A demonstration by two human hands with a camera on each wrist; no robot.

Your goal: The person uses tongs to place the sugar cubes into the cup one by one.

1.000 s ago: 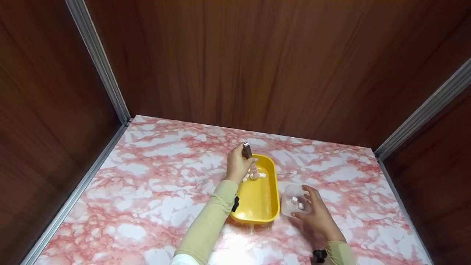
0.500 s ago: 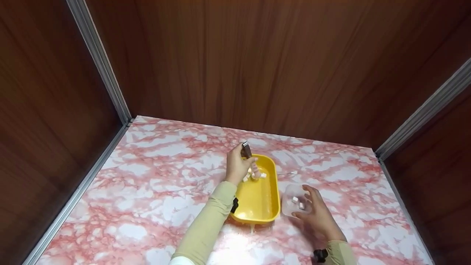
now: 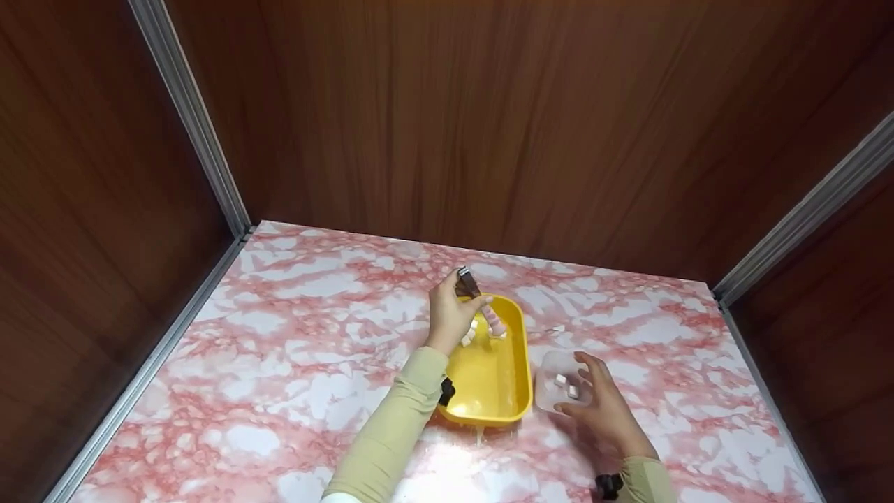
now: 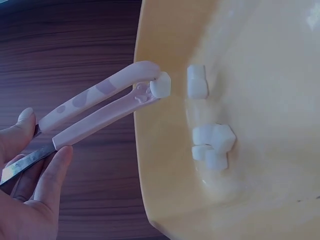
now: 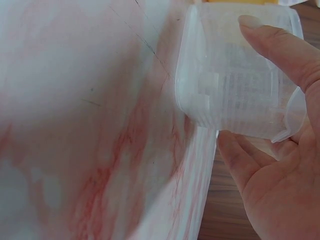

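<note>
My left hand [image 3: 448, 318] holds a pair of tongs [image 4: 106, 87] with pale pink, paw-shaped tips, thumb on one arm and fingers on the other. A small white cube [image 4: 161, 85] is pinched between the tips, over the far part of a yellow tray [image 3: 492, 377]. Several more white cubes [image 4: 217, 142] lie on the tray's floor in the left wrist view. To the right of the tray, my right hand [image 3: 606, 405] grips a clear plastic container [image 5: 240, 80], thumb and fingers on its sides. At least two white cubes [image 3: 561, 380] lie inside it.
The tray and container stand side by side on a red-and-white marbled tabletop [image 3: 293, 363]. Dark wood-grain panels [image 3: 447, 126] rise at the back and both sides, with metal rails [image 3: 192, 119] at the corners. A bright glare lies in front of the tray.
The tong tips have swung right inside the tray. A white cube that lay beside them is now between them. My right hand and the container have stayed in place.
</note>
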